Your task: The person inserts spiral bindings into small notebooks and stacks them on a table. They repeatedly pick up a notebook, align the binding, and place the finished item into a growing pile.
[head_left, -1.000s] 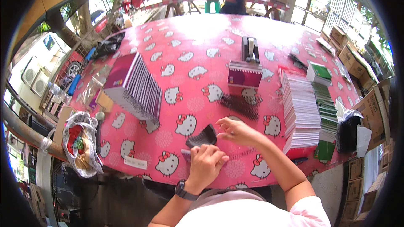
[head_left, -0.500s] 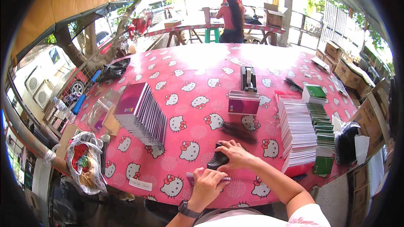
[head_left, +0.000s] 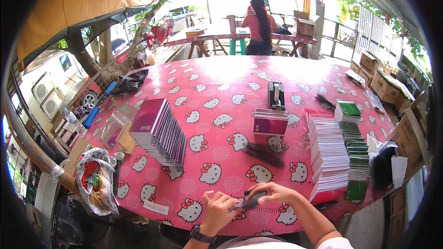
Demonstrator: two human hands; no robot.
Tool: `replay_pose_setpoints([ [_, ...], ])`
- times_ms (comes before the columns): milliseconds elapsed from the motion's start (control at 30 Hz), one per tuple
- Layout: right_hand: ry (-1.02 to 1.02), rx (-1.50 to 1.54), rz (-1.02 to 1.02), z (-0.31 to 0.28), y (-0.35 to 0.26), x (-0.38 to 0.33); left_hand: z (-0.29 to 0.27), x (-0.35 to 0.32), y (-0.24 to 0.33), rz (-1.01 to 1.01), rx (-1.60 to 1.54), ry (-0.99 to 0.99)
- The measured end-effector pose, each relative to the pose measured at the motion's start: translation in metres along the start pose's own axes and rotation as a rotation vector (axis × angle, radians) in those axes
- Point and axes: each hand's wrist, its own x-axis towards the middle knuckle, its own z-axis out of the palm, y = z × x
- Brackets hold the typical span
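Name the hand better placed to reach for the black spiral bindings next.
Probably the right hand: the black spiral bindings lie just beyond it on the pink tablecloth. The left hand sits farther left. Both are on a small dark piece.

On the table [head_left: 221,78], a slanted row of notebooks [head_left: 159,133] lies left, a stack of sheets [head_left: 328,154] right. Between them lie spiral bindings [head_left: 264,154], with a small notebook pile [head_left: 270,122] behind and a tape dispenser [head_left: 276,96] farther still.
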Motion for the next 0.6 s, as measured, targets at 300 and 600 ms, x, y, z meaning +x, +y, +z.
replay_pose_setpoints([
  [300, 0.142, -0.341, 0.105, -0.001, -0.018, 0.015, -0.001, -0.001, -0.005, -0.059, -0.07, 0.025],
  [600, 0.116, 0.085, -0.107, 0.007, -0.009, 0.019, -0.007, 0.002, -0.012, -0.237, -0.057, 0.234],
])
